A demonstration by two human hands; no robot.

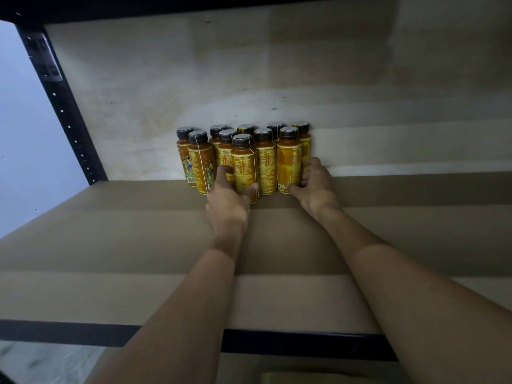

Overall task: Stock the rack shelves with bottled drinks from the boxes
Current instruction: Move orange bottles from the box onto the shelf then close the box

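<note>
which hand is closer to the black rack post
Left. The left hand grips the front bottle, nearer the post; the right hand grips the front right bottle, farther away.

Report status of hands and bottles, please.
Left hand grips middle front bottle. Right hand grips right front bottle. Cluster upright on shelf. No obstruction seen.

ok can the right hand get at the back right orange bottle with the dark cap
Probably yes: the right hand sits just in front of the back-right orange plastic bottle with the dark cap, and bare brown shelf lies open on that side.
</note>
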